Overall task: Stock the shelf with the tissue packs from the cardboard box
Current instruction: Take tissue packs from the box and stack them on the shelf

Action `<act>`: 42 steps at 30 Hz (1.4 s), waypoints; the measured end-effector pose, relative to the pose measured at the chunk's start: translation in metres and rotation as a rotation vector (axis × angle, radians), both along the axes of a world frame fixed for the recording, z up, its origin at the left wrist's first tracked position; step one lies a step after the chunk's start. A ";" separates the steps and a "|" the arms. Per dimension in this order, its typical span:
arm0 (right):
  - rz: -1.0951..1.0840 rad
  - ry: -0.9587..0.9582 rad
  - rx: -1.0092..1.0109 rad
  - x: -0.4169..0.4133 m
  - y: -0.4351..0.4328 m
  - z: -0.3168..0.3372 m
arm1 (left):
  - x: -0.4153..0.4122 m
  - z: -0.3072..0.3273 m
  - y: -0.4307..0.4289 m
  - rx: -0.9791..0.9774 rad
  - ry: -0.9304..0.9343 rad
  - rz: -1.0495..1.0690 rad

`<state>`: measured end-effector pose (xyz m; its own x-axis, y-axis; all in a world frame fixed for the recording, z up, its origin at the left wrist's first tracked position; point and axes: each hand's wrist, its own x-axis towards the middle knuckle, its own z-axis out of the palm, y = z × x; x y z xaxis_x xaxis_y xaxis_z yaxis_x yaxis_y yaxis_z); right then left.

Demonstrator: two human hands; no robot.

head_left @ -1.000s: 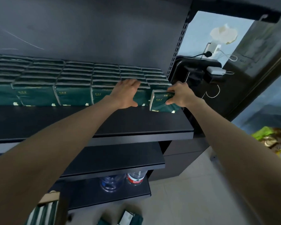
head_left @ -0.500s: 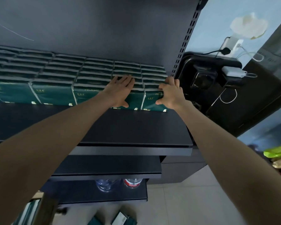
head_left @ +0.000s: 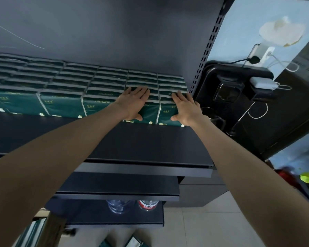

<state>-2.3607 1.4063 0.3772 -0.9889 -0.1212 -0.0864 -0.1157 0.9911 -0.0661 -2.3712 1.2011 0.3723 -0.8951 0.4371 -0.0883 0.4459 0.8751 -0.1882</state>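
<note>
1. Closest to me, bottom-left corner of the view: the cardboard box (head_left: 48, 227), flap up, with more green packs showing inside. A couple of loose packs (head_left: 132, 244) lie on the floor tiles below the unit, so I'd guess stocking isn't finished.
2. Lowest shelf holds two water bottles (head_left: 132, 205), one with a red label I can't read.
3. The shelf (head_left: 150, 148) I'm filling has its front half bare; the tissue packs (head_left: 61, 104) sit toward the back edge, in rows running right up to the right-hand upright.
4. My left hand (head_left: 134, 104) is spread flat, palm on the front face and fingers over the top of the second-from-right pack. My right hand (head_left: 185, 108) is likewise flat on the end pack (head_left: 168, 116) at the shelf's right edge. Neither is gripping anything; looks like pressing the front row back to square it up.
5. Writing: gold Chinese characters on the fronts, too small to read, and "COMFORTABLE", upside down, on the top edges.
</note>
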 end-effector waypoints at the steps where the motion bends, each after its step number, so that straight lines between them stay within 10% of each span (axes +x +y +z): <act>1: 0.001 -0.010 0.021 0.000 -0.002 0.003 | 0.000 0.002 0.000 -0.016 -0.002 0.001; 19: 0.179 -0.045 -0.071 0.087 -0.179 0.154 | 0.103 0.147 -0.170 0.246 -0.140 0.168; 42: 0.341 -0.248 -0.097 0.191 -0.566 0.053 | 0.247 0.063 -0.563 0.244 -0.333 0.419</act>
